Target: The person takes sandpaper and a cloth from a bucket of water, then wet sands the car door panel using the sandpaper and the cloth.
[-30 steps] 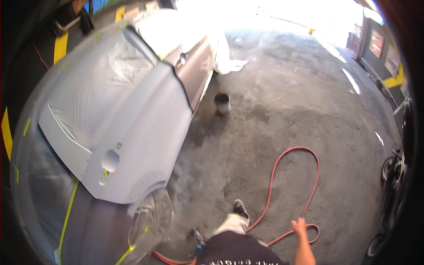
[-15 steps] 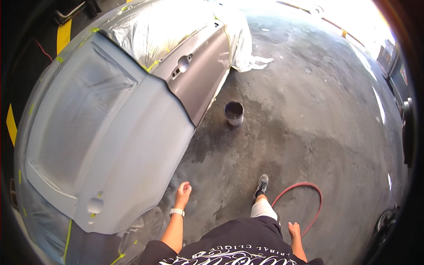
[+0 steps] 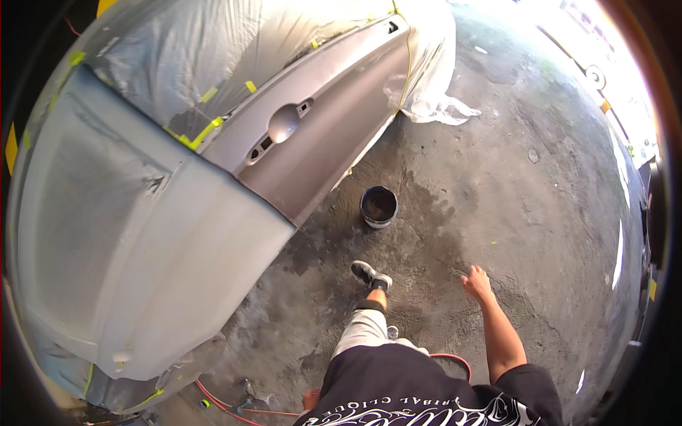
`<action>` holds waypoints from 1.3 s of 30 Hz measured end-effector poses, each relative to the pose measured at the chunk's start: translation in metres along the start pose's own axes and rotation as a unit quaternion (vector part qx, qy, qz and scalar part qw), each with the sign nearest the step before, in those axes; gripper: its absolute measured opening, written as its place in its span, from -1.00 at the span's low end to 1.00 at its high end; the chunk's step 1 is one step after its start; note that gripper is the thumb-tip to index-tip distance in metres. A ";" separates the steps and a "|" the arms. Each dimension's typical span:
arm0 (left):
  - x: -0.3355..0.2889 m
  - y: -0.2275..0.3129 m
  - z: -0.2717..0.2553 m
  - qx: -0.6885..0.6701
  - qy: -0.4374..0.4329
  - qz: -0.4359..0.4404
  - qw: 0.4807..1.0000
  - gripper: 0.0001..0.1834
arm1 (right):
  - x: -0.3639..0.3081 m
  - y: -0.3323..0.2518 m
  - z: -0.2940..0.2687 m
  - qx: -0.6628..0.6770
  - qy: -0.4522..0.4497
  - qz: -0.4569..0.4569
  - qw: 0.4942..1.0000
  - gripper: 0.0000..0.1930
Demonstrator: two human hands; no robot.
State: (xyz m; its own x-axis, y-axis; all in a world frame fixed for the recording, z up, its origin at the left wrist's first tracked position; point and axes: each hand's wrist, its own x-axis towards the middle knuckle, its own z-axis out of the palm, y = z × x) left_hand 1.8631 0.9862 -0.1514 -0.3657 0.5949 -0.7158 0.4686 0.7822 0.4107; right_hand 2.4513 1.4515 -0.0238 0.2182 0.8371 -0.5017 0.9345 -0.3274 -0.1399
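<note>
Bucket (image 3: 379,223), round, pale-sided and dark within, stands upright on the grey, stained floor (image 3: 540,206) just above the centre of the frame, apart from both hands. The person's right hand (image 3: 477,282) is right of centre and below the bucket, held out over the floor, released, its fingers loosely curled. The left hand (image 3: 311,399) shows only in part at the lower edge, next to the black shirt (image 3: 398,383); whether it is clenched or grasping something cannot be told.

A red hose (image 3: 463,362) curves out beside the shirt at the lower middle, and red line also runs across the floor at lower left. One dark shoe (image 3: 366,273) with a pale sole is on the floor below the bucket.

A car fills the left side. Its light grey panel (image 3: 163,248) lies at the left, meeting a brownish door (image 3: 334,142) with a round handle recess toward the upper middle. Clear plastic sheeting (image 3: 192,57) covers the area above the door, edged with yellow-green tape (image 3: 206,135). Whitish sheeting (image 3: 433,99) drapes past the door's far end onto the floor.
</note>
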 end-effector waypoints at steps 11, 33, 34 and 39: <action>0.264 0.437 -0.039 -0.271 0.051 0.020 0.961 -0.69 | 0.264 -0.179 0.054 -0.073 -0.163 -0.222 0.959 -0.40; 0.690 0.629 0.246 -0.178 0.149 0.313 0.921 -0.65 | 0.667 -0.261 0.439 -0.048 -0.325 -0.414 0.849 -0.65; 0.709 0.638 0.261 -0.137 0.149 0.327 0.923 -0.64 | 0.672 -0.258 0.436 -0.041 -0.359 -0.490 0.794 -0.66; 0.784 0.670 0.317 0.124 0.011 0.310 0.942 -0.44 | 0.665 -0.238 0.372 -0.138 -0.269 -0.525 0.795 -0.75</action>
State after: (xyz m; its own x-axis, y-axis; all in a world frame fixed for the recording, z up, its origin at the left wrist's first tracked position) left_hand 2.1453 1.9178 -0.6161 0.0251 0.9294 -0.3682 0.7701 0.2169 0.5999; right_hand 2.2693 1.9231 -0.6417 -0.8069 0.2521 -0.5341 0.5636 0.5995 -0.5684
